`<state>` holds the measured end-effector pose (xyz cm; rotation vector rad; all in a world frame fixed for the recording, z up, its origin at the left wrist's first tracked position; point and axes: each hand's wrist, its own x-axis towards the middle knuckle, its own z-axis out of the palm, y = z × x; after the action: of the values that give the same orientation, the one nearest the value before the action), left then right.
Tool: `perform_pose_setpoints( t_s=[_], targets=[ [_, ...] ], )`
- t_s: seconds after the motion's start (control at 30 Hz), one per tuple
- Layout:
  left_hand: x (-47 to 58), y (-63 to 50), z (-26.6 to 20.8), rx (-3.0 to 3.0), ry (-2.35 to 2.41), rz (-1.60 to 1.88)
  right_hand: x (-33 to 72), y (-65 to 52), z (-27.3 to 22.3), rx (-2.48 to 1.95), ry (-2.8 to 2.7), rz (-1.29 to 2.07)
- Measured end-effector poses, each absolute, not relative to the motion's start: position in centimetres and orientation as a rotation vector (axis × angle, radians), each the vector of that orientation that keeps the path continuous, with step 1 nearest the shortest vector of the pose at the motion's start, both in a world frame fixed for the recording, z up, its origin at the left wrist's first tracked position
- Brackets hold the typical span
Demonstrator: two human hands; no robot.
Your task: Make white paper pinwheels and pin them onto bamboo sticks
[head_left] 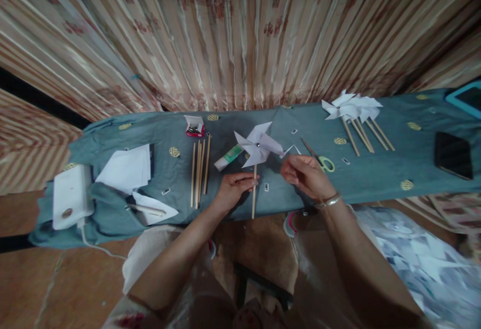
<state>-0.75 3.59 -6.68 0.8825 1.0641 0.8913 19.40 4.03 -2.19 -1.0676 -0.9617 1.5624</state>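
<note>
A white paper pinwheel [259, 144] with a pin at its centre stands on a wooden stick [254, 196] over the table. My left hand [237, 188] pinches that stick below the blades. Close to the pinwheel's right blade, my right hand [306, 174] is closed with its fingers curled; whether it touches the blade or holds something small is hidden. Behind my left hand lies a green and white tube [228, 157]. Scissors [323, 163] with green-yellow handles and white paper scraps [291, 150] are beside my right hand.
Several loose sticks [199, 173] lie left of my left hand, below an open red box of pins [194, 127]. Farther left are paper sheets [126, 166] and a white device [71, 196]. Several finished pinwheels [353, 107] and a dark phone [453, 155] lie right.
</note>
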Motion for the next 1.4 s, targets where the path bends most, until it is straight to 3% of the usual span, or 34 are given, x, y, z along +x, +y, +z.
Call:
perform_pose_setpoints(
  t_s=[0.27,1.4],
  targets=[
    [-1.0,3.5,-7.0,0.966,1.032,0.824,20.7,5.6,-2.6,-1.102,-0.804,1.233],
    [-1.0,3.6,-7.4,0.987,1.027,0.785,17.9,5.3,-3.8,-1.154,-0.747,1.518]
  ],
)
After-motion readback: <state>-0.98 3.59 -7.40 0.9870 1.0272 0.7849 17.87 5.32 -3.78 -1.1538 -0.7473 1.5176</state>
